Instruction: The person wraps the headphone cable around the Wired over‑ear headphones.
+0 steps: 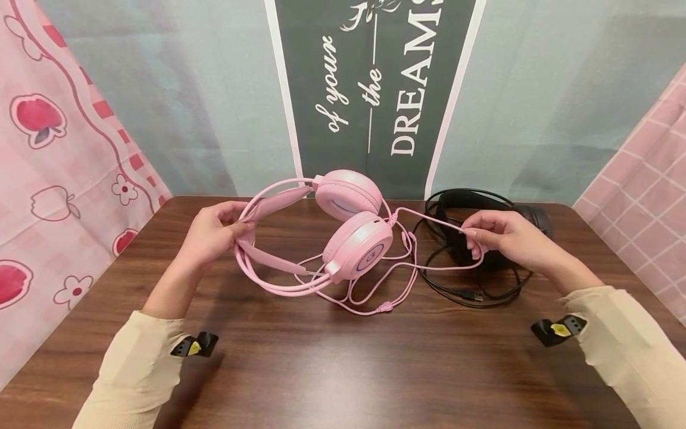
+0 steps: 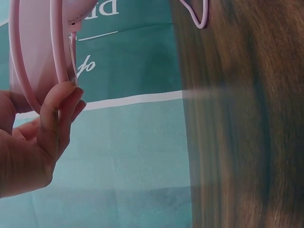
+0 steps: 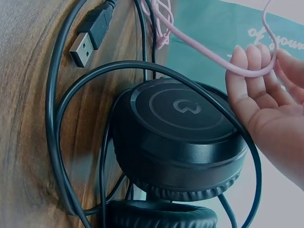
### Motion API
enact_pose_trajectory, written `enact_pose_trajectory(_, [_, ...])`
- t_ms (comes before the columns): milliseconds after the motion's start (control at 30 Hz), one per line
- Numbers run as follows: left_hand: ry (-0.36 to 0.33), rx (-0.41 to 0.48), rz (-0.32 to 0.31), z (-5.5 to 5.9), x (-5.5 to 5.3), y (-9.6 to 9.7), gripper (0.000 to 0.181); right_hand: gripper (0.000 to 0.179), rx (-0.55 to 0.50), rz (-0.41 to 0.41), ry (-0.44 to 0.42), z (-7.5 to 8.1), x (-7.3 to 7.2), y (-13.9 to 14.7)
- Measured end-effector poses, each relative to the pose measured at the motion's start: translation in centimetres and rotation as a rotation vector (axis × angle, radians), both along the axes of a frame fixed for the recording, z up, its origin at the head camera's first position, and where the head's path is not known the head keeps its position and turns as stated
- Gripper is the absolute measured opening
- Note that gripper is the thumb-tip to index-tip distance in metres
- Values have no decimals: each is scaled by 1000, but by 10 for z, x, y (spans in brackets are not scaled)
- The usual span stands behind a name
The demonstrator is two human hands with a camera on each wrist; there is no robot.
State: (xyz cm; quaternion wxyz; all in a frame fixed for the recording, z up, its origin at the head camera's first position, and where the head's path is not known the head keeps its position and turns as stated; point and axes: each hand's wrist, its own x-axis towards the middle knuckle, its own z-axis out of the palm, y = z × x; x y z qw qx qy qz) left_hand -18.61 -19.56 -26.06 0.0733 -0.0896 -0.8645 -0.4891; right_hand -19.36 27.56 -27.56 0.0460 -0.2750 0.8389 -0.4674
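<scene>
Pink headphones [image 1: 361, 247] are held sideways over the table, ear cups pointing right. My left hand [image 1: 214, 235] grips the top of their headband, thumb on the near side; the left wrist view shows the fingers curled round the pink bands [image 2: 59, 42]. A pink cable [image 1: 429, 215] runs from the nearer ear cup to my right hand [image 1: 501, 238], which pinches it between thumb and fingers. In the right wrist view the cable [image 3: 204, 52] bends across those fingertips. More pink cable hangs in loops below the ear cups, with a small splitter [image 1: 384, 307].
Black headphones [image 3: 180, 128] lie at the back right, just behind and below my right hand. Their coiled black cable and USB plug [image 3: 83, 50] rest beside them on the brown wooden table [image 1: 343, 369]. A cloth backdrop [image 1: 214, 119] hangs behind the table.
</scene>
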Motion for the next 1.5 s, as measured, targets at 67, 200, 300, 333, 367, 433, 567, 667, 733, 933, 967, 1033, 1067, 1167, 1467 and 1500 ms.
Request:
enact_pose_trajectory(67, [0, 4, -4, 0, 0, 0, 32, 15, 48, -10, -12, 1, 1, 0])
enact_pose_trajectory(200, [4, 8, -14, 2, -1, 0, 33, 16, 85, 27, -6, 0, 1, 1])
enact_pose_trajectory(300, [-15, 35, -38, 3, -1, 1, 33, 16, 79, 54, 23, 0, -1, 0])
enact_pose_trajectory(333, [-20, 39, -45, 3, -1, 1, 33, 16, 79, 53, 34, 0, -2, 0])
enact_pose_trajectory(367, [-25, 43, -51, 2, -1, 2, 34, 16, 78, 49, 44, 0, -2, -1])
enact_pose_trajectory(433, [-29, 37, -60, 2, -1, 2, 33, 15, 77, 26, 55, 2, -4, -2])
enact_pose_trajectory(567, [-33, 8, -66, -1, -3, 4, 33, 12, 64, -24, 82, 6, -7, -7])
enact_pose_trajectory(667, [-39, -7, -73, -3, -4, 5, 33, 12, 49, -42, 92, 9, -10, -9])
enact_pose_trajectory(733, [-40, -14, -73, -3, -5, 6, 33, 14, 47, -45, 93, 10, -11, -10])
enact_pose_trajectory(933, [-60, 49, -30, 1, -4, 2, 35, 13, 94, -48, 48, 8, -9, -8])
enact_pose_trajectory(967, [-63, 60, -13, 2, -4, 1, 36, 12, 102, -46, 33, 7, -8, -8])
enact_pose_trajectory(1033, [-72, 71, 27, 4, -4, -3, 37, 10, 119, -35, 13, 6, -7, -7])
enact_pose_trajectory(1067, [-82, 81, 44, 5, -3, -6, 37, 8, 121, -25, 1, 5, -7, -7])
enact_pose_trajectory(1167, [-108, 95, 98, 6, -4, -12, 39, 4, 113, 14, -24, 4, -5, -5])
enact_pose_trajectory(1467, [-163, 109, 176, 3, -3, -31, 42, 6, -4, 113, -82, 6, -4, 1])
enact_pose_trajectory(1500, [-169, 111, 180, 2, -3, -32, 42, 6, -14, 118, -79, 8, -4, 1])
